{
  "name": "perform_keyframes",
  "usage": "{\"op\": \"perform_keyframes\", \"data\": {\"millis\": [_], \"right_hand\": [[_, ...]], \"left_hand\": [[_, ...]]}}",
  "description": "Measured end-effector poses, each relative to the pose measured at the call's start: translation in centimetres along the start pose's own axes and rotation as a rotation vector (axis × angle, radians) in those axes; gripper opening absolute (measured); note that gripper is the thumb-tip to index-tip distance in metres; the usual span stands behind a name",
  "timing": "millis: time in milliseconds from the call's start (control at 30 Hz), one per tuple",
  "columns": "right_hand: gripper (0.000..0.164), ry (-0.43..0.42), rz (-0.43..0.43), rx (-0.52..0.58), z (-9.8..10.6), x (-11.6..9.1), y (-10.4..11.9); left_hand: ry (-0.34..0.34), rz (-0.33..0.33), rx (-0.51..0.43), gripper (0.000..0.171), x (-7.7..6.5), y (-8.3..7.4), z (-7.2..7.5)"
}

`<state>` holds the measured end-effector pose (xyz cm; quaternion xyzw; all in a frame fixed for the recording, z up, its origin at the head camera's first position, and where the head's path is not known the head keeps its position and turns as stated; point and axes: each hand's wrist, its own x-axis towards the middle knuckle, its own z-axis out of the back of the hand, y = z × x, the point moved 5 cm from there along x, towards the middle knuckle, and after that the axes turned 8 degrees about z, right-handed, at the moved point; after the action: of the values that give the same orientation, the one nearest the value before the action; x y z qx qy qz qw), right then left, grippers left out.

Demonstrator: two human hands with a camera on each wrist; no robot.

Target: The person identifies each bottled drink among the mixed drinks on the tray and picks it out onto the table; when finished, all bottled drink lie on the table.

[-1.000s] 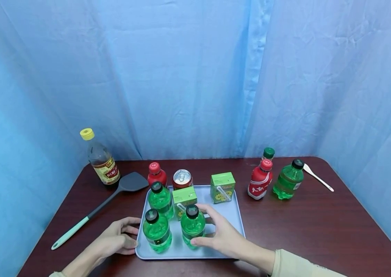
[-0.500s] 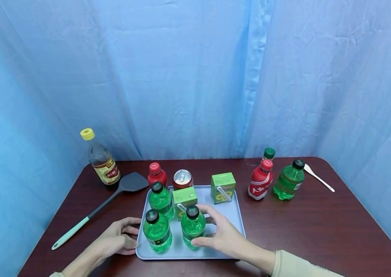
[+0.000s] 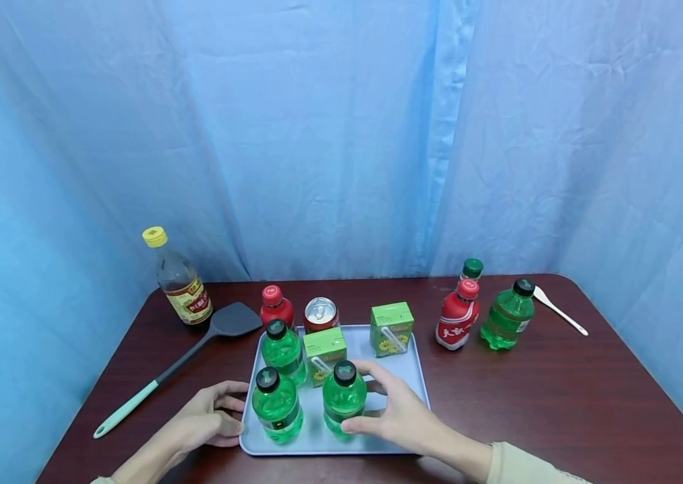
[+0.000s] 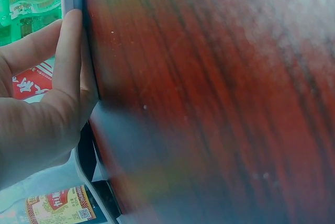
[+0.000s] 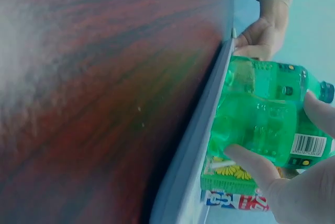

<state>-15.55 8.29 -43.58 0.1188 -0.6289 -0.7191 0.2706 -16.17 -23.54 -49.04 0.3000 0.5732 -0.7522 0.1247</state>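
Right hand (image 3: 397,409) — grip pinching black-capped green plastic bottle (image 3: 342,398) on pale-blue tray (image 3: 312,440); left hand (image 3: 208,415) — grip spread, touching the tray.

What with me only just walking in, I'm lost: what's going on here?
A person's right hand grips a green bottle at the near side of a tray, while the left hand touches the tray's left edge. Two more green bottles and two green cartons stand on the tray. To the right, a red bottle and another green bottle stand on the table.
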Motion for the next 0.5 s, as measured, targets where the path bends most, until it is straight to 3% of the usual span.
{"op": "perform_keyframes", "data": {"millis": [500], "right_hand": [[0.071,0.023,0.036,-0.094,2.7,-1.0,3.1]], "left_hand": [[0.004,-0.001,0.002,0.072,0.1,0.1,0.0]]}}
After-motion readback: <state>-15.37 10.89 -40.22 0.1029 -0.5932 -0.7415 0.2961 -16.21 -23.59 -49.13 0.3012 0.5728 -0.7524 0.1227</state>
